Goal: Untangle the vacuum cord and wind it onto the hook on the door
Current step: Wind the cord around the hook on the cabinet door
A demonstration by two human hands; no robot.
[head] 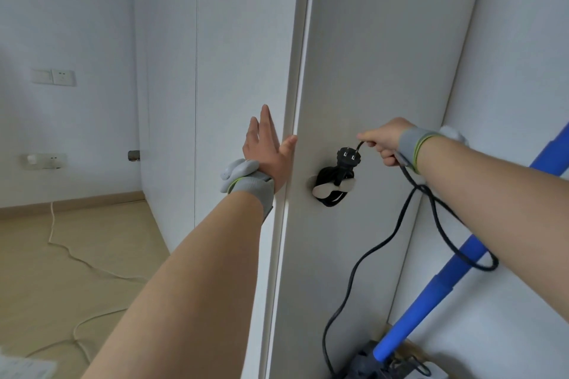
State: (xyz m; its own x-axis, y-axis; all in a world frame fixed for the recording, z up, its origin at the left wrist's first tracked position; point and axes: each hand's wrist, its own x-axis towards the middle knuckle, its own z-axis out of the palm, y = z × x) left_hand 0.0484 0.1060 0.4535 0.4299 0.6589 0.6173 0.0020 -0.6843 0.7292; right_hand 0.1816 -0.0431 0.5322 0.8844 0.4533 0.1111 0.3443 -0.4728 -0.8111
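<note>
**Head view**

- Left hand (pixel 268 148): laid flat on the white panel just left of the door (pixel 369 55). The fingers (pixel 265 120) are straight and close together, the thumb is at the door's edge, and the hand holds nothing.
- Right hand (pixel 385 140): just right of the hook (pixel 334 189). Its fingers are curled and pinch the black cord (pixel 392 234) just behind the plug (pixel 349 158).
- Plug: hangs just above the hook, with its prongs toward the camera.
- Hook: white, fixed on the door face. Several turns of cord are wound on it.
- Remaining cord: runs down from the right hand, crosses itself below the wrist in a loose loop, and drops to the near right, at the foot of the blue vacuum tube (pixel 446 280).
- Vacuum tube: slants up to the right along the wall.
- White cable (pixel 70 255): lies on the floor (pixel 30 286) at the left.
</note>
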